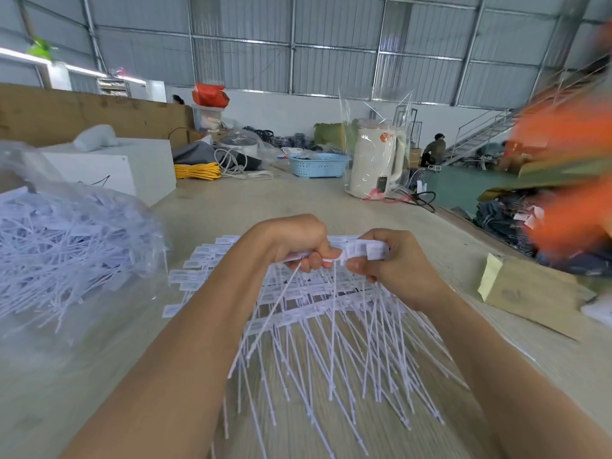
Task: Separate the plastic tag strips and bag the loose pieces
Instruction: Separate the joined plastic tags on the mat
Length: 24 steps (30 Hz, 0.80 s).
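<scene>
Mid-separation, the left hand [298, 241] and right hand [385, 260] both pinch one tag strip [357, 251] above the unsplit strips [314, 313] on the worktop [331, 200]; next likely comes snapping it apart, then dropping pieces into the bag [66, 226] at left.

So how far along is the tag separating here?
Done: the clear bag on the left already holds many loose tags. In hand: the left hand and right hand grip one strip. Left: a stack of joined strips lies underneath.

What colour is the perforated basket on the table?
Light blue basket, seen in the head view.
</scene>
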Tool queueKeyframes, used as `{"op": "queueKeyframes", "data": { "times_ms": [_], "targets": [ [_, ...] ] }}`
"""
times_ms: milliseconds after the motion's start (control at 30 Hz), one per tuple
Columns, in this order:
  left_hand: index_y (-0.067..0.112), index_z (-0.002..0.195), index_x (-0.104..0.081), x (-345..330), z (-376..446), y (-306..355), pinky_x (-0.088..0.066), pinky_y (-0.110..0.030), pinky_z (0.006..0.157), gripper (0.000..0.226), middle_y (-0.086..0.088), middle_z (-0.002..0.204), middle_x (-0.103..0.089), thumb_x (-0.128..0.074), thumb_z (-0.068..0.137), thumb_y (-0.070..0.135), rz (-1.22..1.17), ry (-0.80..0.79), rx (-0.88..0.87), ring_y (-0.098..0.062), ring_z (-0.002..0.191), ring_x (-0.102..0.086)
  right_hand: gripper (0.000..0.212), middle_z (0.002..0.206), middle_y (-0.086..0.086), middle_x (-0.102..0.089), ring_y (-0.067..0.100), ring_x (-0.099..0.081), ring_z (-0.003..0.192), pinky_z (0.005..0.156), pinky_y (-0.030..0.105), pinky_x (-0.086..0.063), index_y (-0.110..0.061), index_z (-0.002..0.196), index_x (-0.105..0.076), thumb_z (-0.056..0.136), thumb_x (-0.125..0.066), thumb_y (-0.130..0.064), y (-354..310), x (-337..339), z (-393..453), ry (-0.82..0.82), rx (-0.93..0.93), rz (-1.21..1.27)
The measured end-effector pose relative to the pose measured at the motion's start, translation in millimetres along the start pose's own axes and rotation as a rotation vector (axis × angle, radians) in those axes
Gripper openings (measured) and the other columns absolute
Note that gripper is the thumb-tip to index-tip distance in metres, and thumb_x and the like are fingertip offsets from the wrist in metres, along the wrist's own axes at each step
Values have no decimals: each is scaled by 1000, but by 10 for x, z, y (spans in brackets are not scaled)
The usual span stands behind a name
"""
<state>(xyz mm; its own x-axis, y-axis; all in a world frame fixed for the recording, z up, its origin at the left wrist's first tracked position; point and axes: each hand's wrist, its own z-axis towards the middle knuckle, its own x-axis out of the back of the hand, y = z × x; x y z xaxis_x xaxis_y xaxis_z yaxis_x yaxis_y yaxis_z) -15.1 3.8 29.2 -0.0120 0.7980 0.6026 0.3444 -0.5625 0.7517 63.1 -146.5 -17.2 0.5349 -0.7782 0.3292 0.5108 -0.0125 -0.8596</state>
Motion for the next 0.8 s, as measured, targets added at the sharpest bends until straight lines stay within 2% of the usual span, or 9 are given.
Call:
{"op": "queueKeyframes", "data": {
  "times_ms": [133,333,500,600,633,700,733,800],
  "targets": [
    [4,65,-50,32,6,-4,-26,-13,35,30,4,37,-36,-52,93,12,-134,-59,33,-5,32,-28,12,54,6,-52,7,-43,40,44,19,-35,4,80,-63,75,-74,3,-20,11,-13,5,56,-51],
    [10,68,-47,52,-14,-10,-20,-11,34,28,8,34,-29,-44,96,14,-339,-176,80,-3,26,-21,16,69,3,-57,-2,-45,50,53,16,-37,2,83,-63,74,-76,1,-63,11,-22,74,165,-157],
    [11,63,-45,63,-45,50,-20,-11,34,33,8,33,-28,-45,95,16,-264,-186,110,-4,25,-21,14,63,2,-56,0,-46,48,51,18,-37,4,84,-63,75,-74,3,-59,-2,-32,62,153,-136],
    [9,59,-49,124,-153,75,-20,-12,34,27,7,36,-27,-50,86,13,-267,-253,40,-4,28,-21,16,70,12,-60,13,-50,57,56,28,-43,4,84,-63,76,-74,-3,-22,119,-15,173,68,-252],
    [8,60,-51,166,-200,79,-22,-12,34,23,7,37,-28,-51,82,13,-270,-255,15,-5,29,-22,13,69,12,-62,13,-51,55,55,28,-45,4,84,-64,78,-73,-4,6,223,-6,242,24,-191],
    [8,61,-50,271,-260,60,-27,-17,37,27,5,39,-33,-50,87,12,-168,-168,-19,-7,33,-26,7,61,5,-62,5,-50,44,45,18,-45,1,87,-64,82,-67,-2,23,438,14,392,-131,234],
    [8,61,-49,311,-268,35,-29,-19,42,31,4,41,-36,-49,92,13,-93,-103,-40,-8,35,-30,10,63,4,-60,4,-49,41,41,15,-42,0,93,-63,83,-66,-1,27,542,42,458,-217,468],
    [8,64,-53,350,-271,-17,-33,-22,49,34,3,44,-46,-48,96,16,18,-11,-72,-9,40,-39,15,69,5,-55,4,-47,40,39,13,-40,-1,99,-56,85,-62,0,45,644,102,488,-317,748]
  ]
}}
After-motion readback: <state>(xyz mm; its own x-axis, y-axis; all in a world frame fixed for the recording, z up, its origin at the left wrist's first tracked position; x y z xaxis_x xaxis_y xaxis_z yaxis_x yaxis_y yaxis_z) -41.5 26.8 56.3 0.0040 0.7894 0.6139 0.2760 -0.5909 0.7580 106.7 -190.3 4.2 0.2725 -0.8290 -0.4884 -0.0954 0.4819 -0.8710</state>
